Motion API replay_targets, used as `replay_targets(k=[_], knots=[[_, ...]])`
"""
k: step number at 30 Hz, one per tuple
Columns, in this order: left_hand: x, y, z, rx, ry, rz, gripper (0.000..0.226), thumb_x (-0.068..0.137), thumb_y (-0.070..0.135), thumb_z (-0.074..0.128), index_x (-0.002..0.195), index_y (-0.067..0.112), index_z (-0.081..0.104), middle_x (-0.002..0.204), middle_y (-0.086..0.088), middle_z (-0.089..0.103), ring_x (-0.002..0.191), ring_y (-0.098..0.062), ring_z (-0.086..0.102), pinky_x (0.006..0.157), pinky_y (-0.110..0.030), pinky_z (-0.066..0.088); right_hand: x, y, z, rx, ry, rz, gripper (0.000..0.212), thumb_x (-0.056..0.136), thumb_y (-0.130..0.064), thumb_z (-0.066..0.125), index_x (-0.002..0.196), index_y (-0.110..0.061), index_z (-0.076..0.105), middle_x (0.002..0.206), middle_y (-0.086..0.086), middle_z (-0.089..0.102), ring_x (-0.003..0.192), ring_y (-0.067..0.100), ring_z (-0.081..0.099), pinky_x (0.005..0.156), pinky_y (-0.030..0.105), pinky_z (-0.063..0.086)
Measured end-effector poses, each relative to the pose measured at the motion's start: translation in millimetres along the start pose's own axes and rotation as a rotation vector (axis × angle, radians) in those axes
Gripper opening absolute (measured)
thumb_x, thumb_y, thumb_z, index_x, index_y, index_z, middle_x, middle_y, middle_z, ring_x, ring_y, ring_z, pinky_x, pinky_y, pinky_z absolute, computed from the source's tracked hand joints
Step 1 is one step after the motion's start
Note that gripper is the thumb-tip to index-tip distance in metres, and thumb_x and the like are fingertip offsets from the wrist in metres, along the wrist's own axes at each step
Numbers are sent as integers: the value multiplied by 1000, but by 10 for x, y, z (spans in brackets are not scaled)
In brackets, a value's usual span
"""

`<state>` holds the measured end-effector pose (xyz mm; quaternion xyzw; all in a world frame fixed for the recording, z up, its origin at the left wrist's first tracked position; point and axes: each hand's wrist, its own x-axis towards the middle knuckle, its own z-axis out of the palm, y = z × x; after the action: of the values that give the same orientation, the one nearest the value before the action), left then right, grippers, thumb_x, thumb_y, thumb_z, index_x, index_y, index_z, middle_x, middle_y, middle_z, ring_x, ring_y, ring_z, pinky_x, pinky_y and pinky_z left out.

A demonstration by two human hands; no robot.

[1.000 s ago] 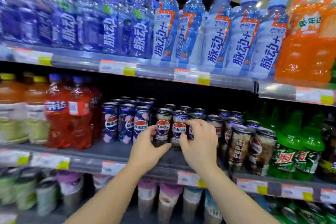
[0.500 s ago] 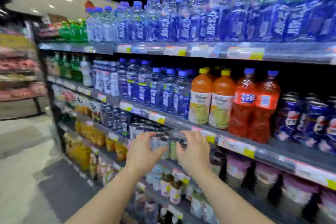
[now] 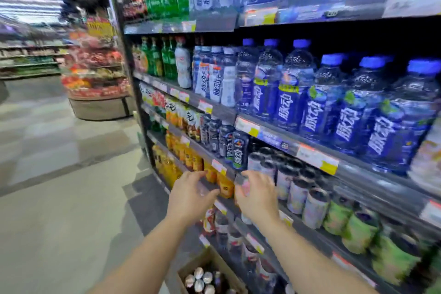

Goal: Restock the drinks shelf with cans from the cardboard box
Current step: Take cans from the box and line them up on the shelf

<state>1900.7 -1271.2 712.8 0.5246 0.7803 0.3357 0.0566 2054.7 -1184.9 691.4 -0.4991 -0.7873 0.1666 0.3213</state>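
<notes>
An open cardboard box [image 3: 188, 268] stands on the floor at the foot of the shelving, with several silver-topped cans [image 3: 200, 279] upright inside. On the drinks shelf [image 3: 372, 188], rows of pale cans with dark tops [image 3: 296, 192] stand next to green cans [image 3: 338, 213]. My left hand [image 3: 191, 196] hovers in front of the shelf edge, fingers apart and curled, holding nothing. My right hand [image 3: 259, 197] is beside it, just left of the pale cans, also empty as far as the blur shows. Both hands are above the box.
Blue water bottles [image 3: 293, 93] fill the shelf above and orange juice packs [image 3: 224, 186] sit beyond my hands. Price tags [image 3: 317, 159] line the shelf edges. The aisle floor [image 3: 59, 198] lies to the left, with a round display stand [image 3: 97, 93] further back.
My view has swung left along the aisle and downward; the box has come into sight. Both hands have let go of the Pepsi cans and drawn back from the shelf.
</notes>
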Motion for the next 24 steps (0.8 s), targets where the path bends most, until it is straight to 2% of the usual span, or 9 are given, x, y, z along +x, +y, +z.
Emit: replay_targets(k=[2,7,10,13,16,20,24], knots=[[258,-228,112,65,-8,-3,60,77,58,61,128,27,54,124,1,57,118,-20,51,99,-35,43,220,2,260,-26,-43,-11,38,85,-36,54,122,-26,57,119,-1,58,118,25,46,100,41,38],[725,-704,372,166,14,10,57,74,54,63,121,23,61,120,-4,62,114,-27,56,97,-39,45,548,61,829,-67,-89,9,40,84,-42,51,120,-26,59,120,0,59,116,25,47,103,42,36],[985,-1047,584,193,-54,23,55,78,53,63,124,24,58,122,-3,60,115,-28,53,97,-40,44,659,141,1214,-106,-127,46,40,89,-41,50,126,-27,55,126,-2,56,121,23,43,107,40,31],[1218,-1450,849,192,-166,39,60,76,59,52,125,25,57,125,-4,58,116,-30,51,97,-40,43,687,293,1642,-113,-153,131,39,90,-39,52,127,-26,55,126,-1,55,121,23,44,102,37,33],[1417,-1926,1228,150,-292,128,74,67,65,39,123,21,60,117,-7,61,110,-34,55,90,-42,47,612,509,2111,-104,-170,255,40,88,-35,57,126,-21,56,123,4,58,121,27,47,102,39,36],[1558,-2487,1822,65,-515,257,82,64,70,48,128,19,55,117,-8,58,110,-34,53,92,-41,45,344,976,2622,-121,-238,425,39,90,-37,56,127,-24,54,121,2,58,116,26,51,93,35,42],[1427,-2869,2408,-134,-695,231,92,55,79,60,131,27,52,126,1,54,121,-22,47,101,-29,36,-64,1536,2988,-112,-264,577,48,84,-45,65,127,-26,54,121,0,59,116,21,53,92,30,42]])
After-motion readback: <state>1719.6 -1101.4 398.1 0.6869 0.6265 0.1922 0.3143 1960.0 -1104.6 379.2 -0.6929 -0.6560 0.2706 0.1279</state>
